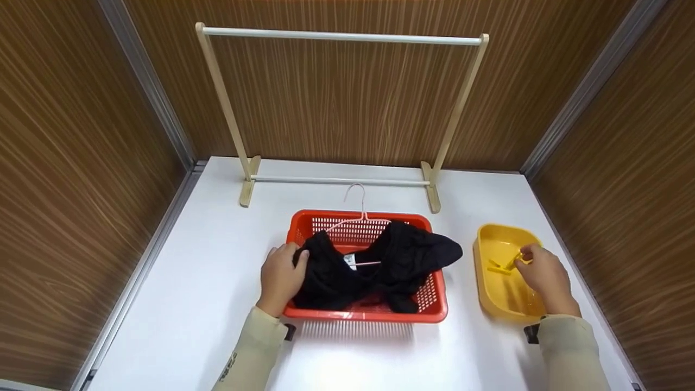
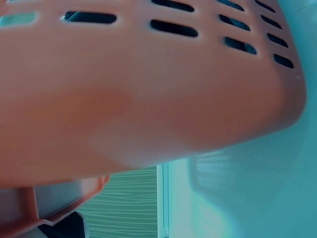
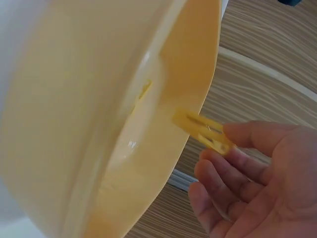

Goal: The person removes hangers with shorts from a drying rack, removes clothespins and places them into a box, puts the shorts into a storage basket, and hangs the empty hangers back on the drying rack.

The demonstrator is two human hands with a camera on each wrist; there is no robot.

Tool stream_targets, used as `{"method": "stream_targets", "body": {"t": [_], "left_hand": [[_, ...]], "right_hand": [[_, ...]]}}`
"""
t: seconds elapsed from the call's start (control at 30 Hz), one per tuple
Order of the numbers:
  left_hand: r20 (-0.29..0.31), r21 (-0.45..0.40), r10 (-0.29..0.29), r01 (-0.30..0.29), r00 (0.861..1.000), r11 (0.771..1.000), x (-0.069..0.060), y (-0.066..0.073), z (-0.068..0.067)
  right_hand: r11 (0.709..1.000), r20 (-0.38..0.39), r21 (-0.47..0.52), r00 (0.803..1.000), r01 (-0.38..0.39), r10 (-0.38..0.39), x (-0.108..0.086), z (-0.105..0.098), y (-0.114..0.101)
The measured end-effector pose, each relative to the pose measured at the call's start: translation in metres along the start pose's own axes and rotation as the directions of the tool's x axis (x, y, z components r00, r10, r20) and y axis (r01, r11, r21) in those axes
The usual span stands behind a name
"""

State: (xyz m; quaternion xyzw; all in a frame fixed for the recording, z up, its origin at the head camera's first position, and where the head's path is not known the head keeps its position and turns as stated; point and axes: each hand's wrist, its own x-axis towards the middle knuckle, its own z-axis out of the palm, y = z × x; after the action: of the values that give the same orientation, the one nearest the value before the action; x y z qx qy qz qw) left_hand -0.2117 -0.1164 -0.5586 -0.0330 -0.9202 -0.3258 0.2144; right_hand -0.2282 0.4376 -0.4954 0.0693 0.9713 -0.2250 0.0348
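Note:
A black garment (image 1: 347, 282) on a pink hanger (image 1: 362, 216) lies in the red basket (image 1: 364, 316), with one dark end reaching over the basket's right rim. My left hand (image 1: 281, 276) grips the garment's left end at the basket's left rim, thumb on top; the left wrist view shows only the basket's outer wall (image 2: 138, 109). Over the yellow basin (image 1: 483, 293), my right hand (image 3: 267, 173) pinches a yellow clothespin (image 3: 203, 130) between thumb and index finger. Another yellow clothespin (image 1: 498, 269) lies on the basin's floor.
Behind the basket stands a clothes rack (image 1: 342, 36) with a white top bar and wooden legs. Wood-patterned panels (image 1: 613, 179) enclose the white table (image 1: 179, 304) at the back and both sides. The hanger's hook points towards the rack.

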Motion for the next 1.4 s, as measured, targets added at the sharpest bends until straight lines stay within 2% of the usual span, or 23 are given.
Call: {"method": "stream_targets", "body": {"t": [0.07,0.3,0.4,0.5,0.57,0.6,0.63,0.67,0.7,0.73,0.8,0.83,0.9,0.93,1.0,1.03,1.13,1.27,1.4], "left_hand": [[0.0,0.0,0.0,0.0,1.0,1.0,0.0,0.0,0.0],[-0.009,0.019,0.006,-0.005,1.0,1.0,0.001,0.0,0.001],[-0.004,0.016,0.001,-0.001,1.0,1.0,0.001,0.0,0.0],[0.0,0.019,-0.003,0.003,1.0,1.0,0.0,0.0,0.001],[0.001,0.023,-0.006,0.006,1.0,1.0,0.0,0.0,0.001],[0.0,0.023,-0.005,0.005,1.0,1.0,0.0,-0.001,0.001],[-0.001,0.022,-0.005,0.005,1.0,1.0,0.0,0.0,0.001],[-0.001,0.022,-0.004,0.004,1.0,1.0,0.0,0.0,0.001],[0.0,0.021,-0.006,0.006,1.0,1.0,0.0,-0.001,0.001],[-0.001,0.02,-0.005,0.005,1.0,1.0,0.0,-0.001,0.001],[0.001,0.019,-0.007,0.007,1.0,1.0,0.001,-0.001,0.001],[0.005,0.02,-0.01,0.01,1.0,1.0,0.001,0.0,0.001],[0.011,0.021,-0.014,0.013,1.0,1.0,0.002,0.0,0.001],[0.014,0.022,-0.014,0.013,1.0,1.0,0.002,0.0,0.001],[0.017,0.024,-0.014,0.013,1.0,1.0,0.003,0.0,0.001],[0.016,0.024,-0.011,0.011,1.0,1.0,0.003,0.0,0.001],[0.01,0.033,-0.002,0.001,1.0,0.999,0.003,0.0,0.002],[0.006,0.047,0.005,-0.005,1.0,0.999,0.0,0.0,0.002],[-0.012,0.056,0.02,-0.019,1.0,0.998,0.002,-0.001,0.001]], "right_hand": [[1.0,0.045,-0.009,0.999,-0.015,0.015,0.001,-0.001,0.001],[0.998,0.12,-0.058,0.993,0.005,0.002,0.004,-0.003,0.01],[0.998,0.142,-0.055,0.989,-0.029,0.036,0.005,-0.004,0.009],[0.999,0.091,-0.033,0.995,-0.037,0.04,0.004,-0.002,0.003],[1.0,-0.018,0.004,1.0,-0.008,0.008,0.001,0.003,-0.008],[0.999,-0.093,0.036,0.996,0.017,-0.014,-0.001,0.006,-0.015],[0.996,-0.182,0.071,0.983,0.054,-0.04,-0.003,0.009,-0.024],[0.989,-0.268,0.109,0.961,0.098,-0.066,-0.005,0.014,-0.034],[0.977,-0.352,0.148,0.932,0.153,-0.093,-0.007,0.02,-0.046],[0.96,-0.43,0.175,0.894,0.219,-0.126,-0.009,0.026,-0.058],[0.914,-0.534,0.211,0.824,0.347,-0.19,-0.013,0.042,-0.082],[0.885,-0.57,0.212,0.788,0.415,-0.233,-0.016,0.05,-0.094],[0.832,-0.599,0.18,0.73,0.525,-0.331,-0.019,0.066,-0.116],[0.812,-0.599,0.155,0.707,0.563,-0.376,-0.021,0.073,-0.125],[0.776,-0.58,0.112,0.675,0.62,-0.456,-0.02,0.086,-0.141],[0.764,-0.568,0.094,0.665,0.639,-0.486,-0.018,0.092,-0.147],[0.763,-0.521,0.064,0.674,0.643,-0.524,-0.009,0.108,-0.157],[0.783,-0.477,0.015,0.693,0.622,-0.541,0.002,0.127,-0.159],[0.801,-0.465,-0.036,0.7,0.597,-0.542,0.007,0.134,-0.16]]}}
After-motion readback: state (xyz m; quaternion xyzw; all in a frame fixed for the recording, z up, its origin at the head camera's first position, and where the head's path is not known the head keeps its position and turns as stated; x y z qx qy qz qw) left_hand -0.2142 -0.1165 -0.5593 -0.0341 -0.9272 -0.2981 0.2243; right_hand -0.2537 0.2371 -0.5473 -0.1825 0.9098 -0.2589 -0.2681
